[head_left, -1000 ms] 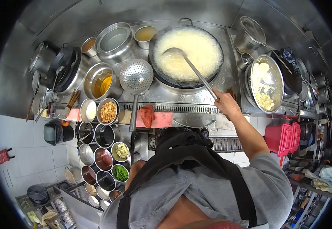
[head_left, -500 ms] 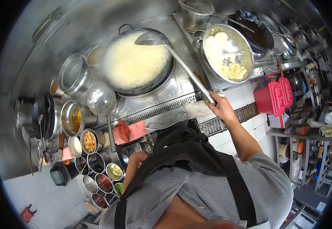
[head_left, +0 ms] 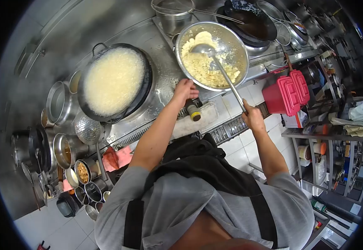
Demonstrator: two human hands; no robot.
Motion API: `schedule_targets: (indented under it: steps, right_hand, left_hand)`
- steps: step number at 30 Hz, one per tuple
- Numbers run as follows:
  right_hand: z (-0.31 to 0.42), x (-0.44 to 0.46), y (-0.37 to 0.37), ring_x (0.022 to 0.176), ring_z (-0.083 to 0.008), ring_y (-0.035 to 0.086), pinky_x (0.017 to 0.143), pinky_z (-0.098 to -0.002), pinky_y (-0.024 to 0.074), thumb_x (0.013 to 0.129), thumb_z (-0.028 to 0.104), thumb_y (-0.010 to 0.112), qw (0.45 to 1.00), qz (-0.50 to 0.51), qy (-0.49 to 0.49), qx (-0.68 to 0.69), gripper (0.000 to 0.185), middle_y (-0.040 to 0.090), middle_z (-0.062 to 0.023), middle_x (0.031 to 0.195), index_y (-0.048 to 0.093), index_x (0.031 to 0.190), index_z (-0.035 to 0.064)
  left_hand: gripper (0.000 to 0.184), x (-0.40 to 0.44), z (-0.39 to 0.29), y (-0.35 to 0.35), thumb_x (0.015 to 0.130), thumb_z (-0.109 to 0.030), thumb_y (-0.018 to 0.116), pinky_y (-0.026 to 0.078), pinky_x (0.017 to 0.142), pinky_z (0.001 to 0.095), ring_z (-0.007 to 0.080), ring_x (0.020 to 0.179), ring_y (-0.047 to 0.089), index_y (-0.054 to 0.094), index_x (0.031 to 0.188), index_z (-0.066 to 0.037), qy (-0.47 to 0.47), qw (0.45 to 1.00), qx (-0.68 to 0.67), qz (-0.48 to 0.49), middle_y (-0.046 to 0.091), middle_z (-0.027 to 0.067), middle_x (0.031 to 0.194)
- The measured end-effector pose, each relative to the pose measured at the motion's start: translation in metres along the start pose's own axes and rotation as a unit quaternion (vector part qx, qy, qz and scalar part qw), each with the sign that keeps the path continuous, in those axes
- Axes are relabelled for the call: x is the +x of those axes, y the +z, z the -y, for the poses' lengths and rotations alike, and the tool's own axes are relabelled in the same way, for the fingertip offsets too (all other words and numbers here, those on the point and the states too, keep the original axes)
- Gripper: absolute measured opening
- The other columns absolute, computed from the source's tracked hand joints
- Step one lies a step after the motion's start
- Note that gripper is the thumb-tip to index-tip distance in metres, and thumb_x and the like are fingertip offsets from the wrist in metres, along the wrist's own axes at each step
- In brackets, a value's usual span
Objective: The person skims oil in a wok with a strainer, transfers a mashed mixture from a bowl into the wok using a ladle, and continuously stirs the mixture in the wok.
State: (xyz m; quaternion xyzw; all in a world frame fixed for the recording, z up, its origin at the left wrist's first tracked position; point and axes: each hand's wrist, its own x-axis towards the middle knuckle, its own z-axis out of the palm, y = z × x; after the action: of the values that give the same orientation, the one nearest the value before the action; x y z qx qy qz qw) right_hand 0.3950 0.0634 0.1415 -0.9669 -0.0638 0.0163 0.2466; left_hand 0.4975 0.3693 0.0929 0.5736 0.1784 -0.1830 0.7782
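Observation:
My right hand [head_left: 253, 118] is closed around the end of a long-handled ladle [head_left: 226, 76]. The ladle's scoop rests among pale yellow, crumbly food [head_left: 210, 71] in a large metal bowl [head_left: 243, 77]. At the bowl's near left side is my left hand [head_left: 184, 91], its fingers partly spread and slightly bent, with nothing visible in them; whether it touches the rim I cannot tell. Just below that hand is a dark cylinder with a yellow ring [head_left: 195, 115]. To the left, a black wok [head_left: 147, 83] holds pale, foaming liquid [head_left: 114, 81].
A perforated skimmer [head_left: 88, 128] lies left of the wok, near metal pots [head_left: 58, 103] and several ingredient containers. Behind the bowl stands a pot with a strainer [head_left: 174, 18]; a second dark wok [head_left: 252, 29] is at its right. A red lidded bin [head_left: 287, 93] stands farther right.
The ladle has moved from the wok into the metal bowl. My left hand has come up from beside my body to the bowl's near side. The view has shifted right.

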Motion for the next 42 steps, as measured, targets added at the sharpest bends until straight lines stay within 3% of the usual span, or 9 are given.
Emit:
schedule_targets:
  steps: [5,15,17,19,20,24,26,37,42]
  right_hand:
    - [-0.032,-0.036,-0.053,0.083,-0.04,0.061,0.073,-0.0459,0.0496,0.072,-0.001,0.064,0.996,0.076,-0.006,-0.035,0.06,0.062,-0.0219,0.097,0.051,0.13,0.009]
    - [-0.032,-0.018,-0.081,0.082,-0.0455,0.06,0.073,-0.0503,0.0477,0.084,0.01,0.056,0.98,0.063,0.089,-0.164,0.056,0.06,-0.0285,0.099,0.039,0.136,0.0002]
    - [-0.021,-0.034,-0.071,0.07,-0.0385,0.064,0.064,-0.0446,0.0498,0.084,0.012,0.057,0.989,0.09,0.117,-0.028,0.056,0.063,-0.0244,0.084,0.041,0.136,-0.0008]
    - [0.014,-0.044,-0.068,0.055,-0.0257,0.062,0.054,-0.0384,0.0484,0.084,0.012,0.058,0.929,0.165,0.283,0.17,0.057,0.06,-0.0167,0.071,0.041,0.137,-0.0014]
    - [0.022,-0.048,-0.063,0.048,-0.0146,0.056,0.044,-0.0323,0.0447,0.083,0.012,0.06,0.908,0.176,0.281,0.256,0.06,0.056,-0.01,0.069,0.041,0.138,-0.0017]
    - [0.065,-0.033,-0.062,0.044,-0.0122,0.052,0.037,-0.0261,0.0424,0.084,0.01,0.059,0.786,0.202,0.304,0.498,0.054,0.052,-0.0035,0.064,0.043,0.133,-0.0051]
    - [0.074,-0.024,-0.064,0.042,-0.0123,0.049,0.035,-0.0259,0.0402,0.085,0.011,0.058,0.678,0.167,0.361,0.618,0.049,0.051,-0.0032,0.065,0.045,0.128,-0.0076]
    - [0.052,-0.025,-0.058,0.038,-0.0088,0.042,0.029,-0.019,0.0344,0.087,0.014,0.053,0.622,0.11,0.287,0.72,0.042,0.05,-0.0069,0.073,0.044,0.122,-0.0071]
    - [0.04,-0.036,-0.07,0.037,-0.0088,0.043,0.029,-0.019,0.0348,0.087,0.017,0.052,0.682,0.031,0.313,0.66,0.044,0.051,-0.0069,0.073,0.043,0.121,-0.0093]
  left_hand:
    - [0.023,0.033,0.001,0.021,0.094,-0.009,0.048,0.057,0.053,0.0292,0.0216,0.068,0.065,0.047,0.113,0.004,0.05,0.993,0.001,-0.105,0.06,0.0158,0.099]
    - [0.013,0.025,0.012,0.049,0.095,-0.008,0.05,0.058,0.056,0.0289,0.0187,0.069,0.064,0.049,0.101,0.003,0.094,0.989,0.022,-0.112,0.06,0.0135,0.092]
    - [0.013,0.024,0.015,0.052,0.095,-0.008,0.05,0.058,0.055,0.0288,0.0188,0.068,0.064,0.048,0.101,0.004,0.098,0.988,0.047,-0.114,0.059,0.0135,0.091]
    - [0.014,0.022,0.017,0.057,0.095,-0.007,0.051,0.058,0.055,0.0287,0.0188,0.068,0.064,0.047,0.101,0.004,0.102,0.986,0.072,-0.114,0.059,0.0134,0.09]
    - [0.014,0.019,0.016,0.06,0.095,-0.007,0.05,0.059,0.055,0.0293,0.0193,0.067,0.064,0.047,0.102,0.004,0.107,0.985,0.071,-0.111,0.058,0.0135,0.09]
    - [0.015,0.024,0.018,0.054,0.095,-0.007,0.05,0.059,0.055,0.0302,0.0207,0.069,0.065,0.046,0.103,0.005,0.109,0.986,0.085,-0.094,0.058,0.014,0.091]
    - [0.016,0.027,0.014,0.051,0.094,-0.006,0.049,0.059,0.055,0.03,0.0217,0.071,0.067,0.046,0.105,0.005,0.095,0.988,0.089,-0.081,0.06,0.015,0.094]
    - [0.022,0.032,-0.008,0.032,0.094,-0.01,0.05,0.059,0.061,0.0312,0.0245,0.075,0.068,0.046,0.11,0.005,0.075,0.994,0.054,-0.064,0.06,0.0183,0.098]
    - [0.026,0.003,-0.014,0.018,0.094,-0.013,0.053,0.058,0.062,0.0312,0.0248,0.075,0.068,0.046,0.111,0.005,0.043,0.993,0.095,-0.056,0.06,0.0173,0.096]
